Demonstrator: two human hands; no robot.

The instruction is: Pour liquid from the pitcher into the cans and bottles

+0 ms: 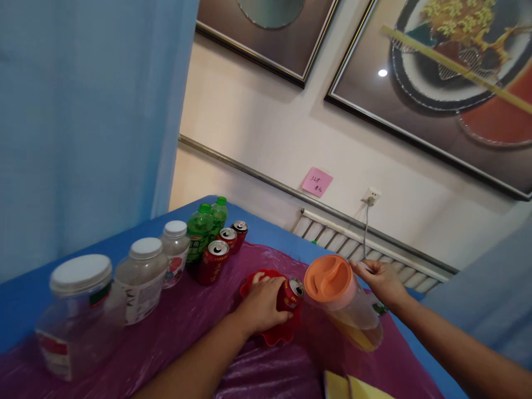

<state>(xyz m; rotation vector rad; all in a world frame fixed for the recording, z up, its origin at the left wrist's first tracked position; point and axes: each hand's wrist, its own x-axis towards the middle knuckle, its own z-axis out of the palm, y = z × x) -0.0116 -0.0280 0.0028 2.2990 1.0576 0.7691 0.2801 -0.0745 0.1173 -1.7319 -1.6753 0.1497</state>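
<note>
My left hand (266, 302) is closed around a red drink can (290, 293) with an opened silver top. The can is over or in a red scalloped dish (272, 337), partly hidden by the hand; I cannot tell whether it rests there. Close on its right is a clear plastic pitcher (353, 318) with an orange lid (329, 278) and yellowish liquid low inside. The pitcher leans, lid end toward the can. At the pitcher's far side, my right hand (380, 281) grips it beside the lid; most of its handle is hidden.
A purple plastic sheet (249, 368) covers much of the blue table (266, 224). Along the left stand white-lidded jars (143, 282), green bottles (200, 230) and more red cans (215, 263). Something yellow (353, 386) lies in front. A radiator (332, 235) stands behind.
</note>
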